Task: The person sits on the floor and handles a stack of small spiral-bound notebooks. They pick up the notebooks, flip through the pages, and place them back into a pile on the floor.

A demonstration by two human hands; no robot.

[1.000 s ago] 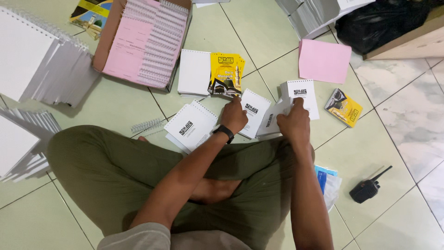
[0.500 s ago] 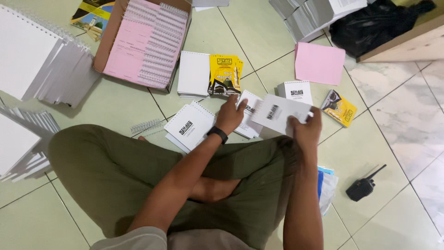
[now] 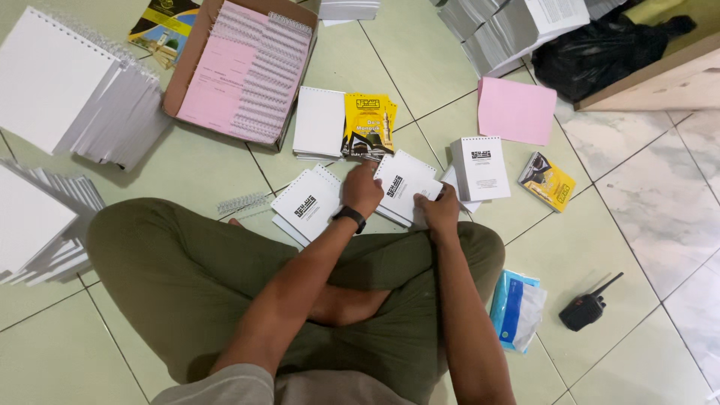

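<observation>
L hand (image 3: 363, 189) and R hand (image 3: 439, 212) both closed on one white booklet (image 3: 405, 187), black emblem on cover, spiral edge at top; L fingers at its left edge, R thumb and fingers at lower right corner. Booklet held just above floor, in front of crossed legs, tilted. Black watch (image 3: 349, 218) on L wrist. Just left of L hand: small stack of same white booklets (image 3: 306, 204) flat on floor, loose wire coil (image 3: 241, 202) beside it. Right of R hand: another spiral booklet pile (image 3: 481, 168), near but apart. Beyond hands: blank white pad (image 3: 319, 122) touching yellow covers (image 3: 369, 125). Further out: pink sheet (image 3: 517, 110), small yellow booklet (image 3: 547, 181), cardboard box (image 3: 196, 56) w/ pink sheets and wire coils. Surface: floor (image 3: 187, 169), pale green tile w/ dark grout; marbled lighter tile at far right. Left edge crowded w/ tall stacks of white spiral pads (image 3: 71, 90); top edge w/ more paper stacks (image 3: 517, 30) and black bag (image 3: 600, 52) against a wooden edge. Lower right: blue-white packet (image 3: 516, 309) by the knee, black handheld radio (image 3: 585, 309) apart from it. Open floor: strip betw. box and knees, lower left corner, right side past radio.
</observation>
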